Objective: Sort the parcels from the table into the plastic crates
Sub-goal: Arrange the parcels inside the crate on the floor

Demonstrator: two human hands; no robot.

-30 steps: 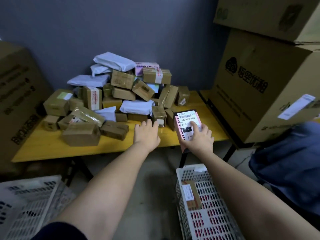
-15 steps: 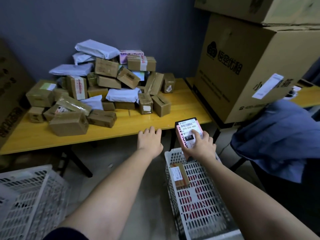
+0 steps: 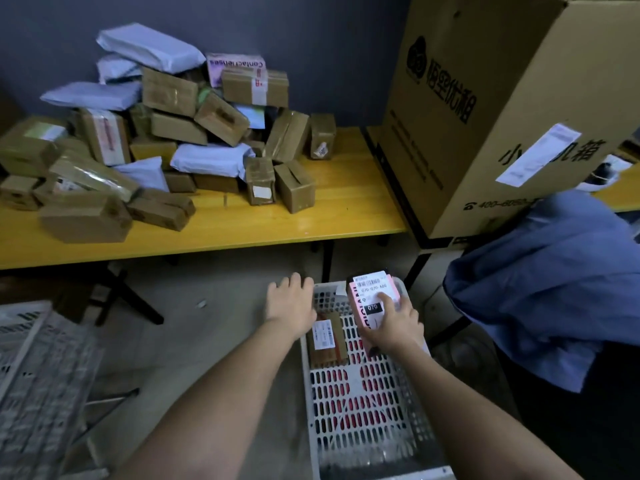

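Low in the middle of the frame, the right hand [image 3: 391, 327] holds a pink parcel [image 3: 372, 301] over the far end of a white plastic crate [image 3: 363, 403] on the floor. Its fingers [image 3: 388, 301] are curled round the parcel, with one lying across the white barcode label that faces up. The parcel is tilted, its upper end toward the table.

Just left of it, the left hand [image 3: 291, 304] hovers palm down at the crate's far left corner, its fingers straight and relaxed, gripping nothing. Whether it touches the rim I cannot tell.

Inside the crate, just beside the left hand, lies a brown taped parcel [image 3: 327, 339] with a white label, flat on the perforated bottom.

A second white crate [image 3: 38, 375] shows at the lower left edge of the frame, blurred.

Across the upper left stands a yellow table [image 3: 346, 209] bearing a heap of parcels [image 3: 166, 140]: brown taped boxes, grey-white mailer bags and a pink box near the top against the dark wall.

At the upper right a big cardboard carton [image 3: 485, 116] with black printed characters stands beside the table. Below it, at the right edge, lies a blue cloth [image 3: 554, 271]
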